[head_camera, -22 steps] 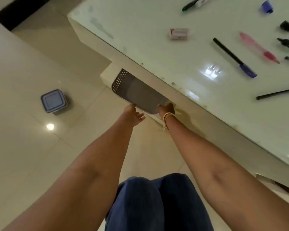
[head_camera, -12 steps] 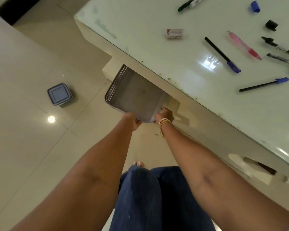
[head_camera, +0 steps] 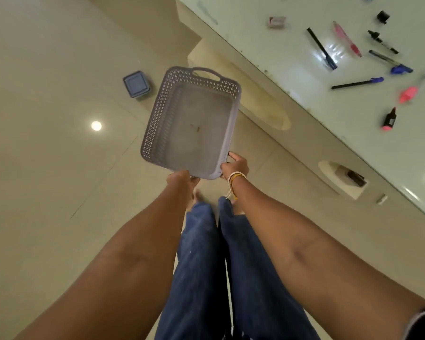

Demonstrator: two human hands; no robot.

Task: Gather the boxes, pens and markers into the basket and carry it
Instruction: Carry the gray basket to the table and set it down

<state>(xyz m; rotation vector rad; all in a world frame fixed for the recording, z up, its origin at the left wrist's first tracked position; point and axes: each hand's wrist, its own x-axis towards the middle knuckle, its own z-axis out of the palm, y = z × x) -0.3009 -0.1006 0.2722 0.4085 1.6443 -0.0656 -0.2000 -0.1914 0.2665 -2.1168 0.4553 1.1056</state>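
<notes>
An empty grey perforated basket point(head_camera: 157, 114) hangs in the air above the floor, held by its near end. My left hand point(head_camera: 180, 179) grips the near rim at the left, and my right hand point(head_camera: 236, 165) grips the near right corner. On the glass table point(head_camera: 268, 52) at the right lie a small white and red box point(head_camera: 276, 22), a black pen with a blue cap point(head_camera: 321, 49), a pink pen point(head_camera: 346, 41), another black and blue pen point(head_camera: 357, 83), black markers point(head_camera: 382, 41), a pink highlighter point(head_camera: 408, 94) and a red and black marker point(head_camera: 389, 120).
A blue lidded box point(head_camera: 136, 84) sits on the tiled floor left of the basket. The table's side has a recessed shelf point(head_camera: 263, 104) and a cut-out point(head_camera: 341, 177) holding a dark object. My legs in blue jeans stand below the basket.
Both hands have pulled the basket out from the shelf under the table and lifted it clear, toward me. Its whole open top now shows.
</notes>
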